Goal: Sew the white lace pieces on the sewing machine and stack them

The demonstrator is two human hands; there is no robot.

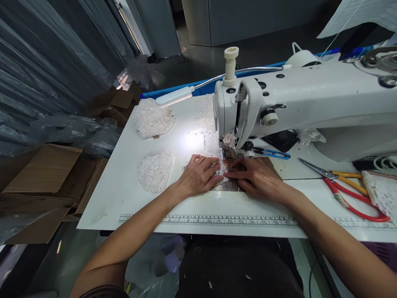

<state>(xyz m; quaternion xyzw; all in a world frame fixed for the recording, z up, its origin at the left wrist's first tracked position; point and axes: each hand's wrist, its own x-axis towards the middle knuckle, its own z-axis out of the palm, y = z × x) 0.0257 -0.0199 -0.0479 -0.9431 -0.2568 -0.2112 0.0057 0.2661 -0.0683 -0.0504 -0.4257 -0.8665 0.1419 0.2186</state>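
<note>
A small piece of white lace [222, 169] lies on the sewing machine's bed plate [228, 187], just in front of the presser foot [226, 154]. My left hand [200, 176] rests flat over the lace's left side, fingers stretched out and fingertips on it. From the right, my right hand [256, 177] reaches in with its fingertips closed at the lace's right edge. The white sewing machine [297, 99] stands above both hands, and the needle is too small to make out.
Left on the table lie rounded white lace pieces [154, 170]. Blue thread snips [271, 153] lie behind my right hand, with scissors [344, 182] farther right. A lamp [174, 97] lights the table, and a ruler strip [217, 221] follows its front edge. Cardboard boxes [43, 167] stand left.
</note>
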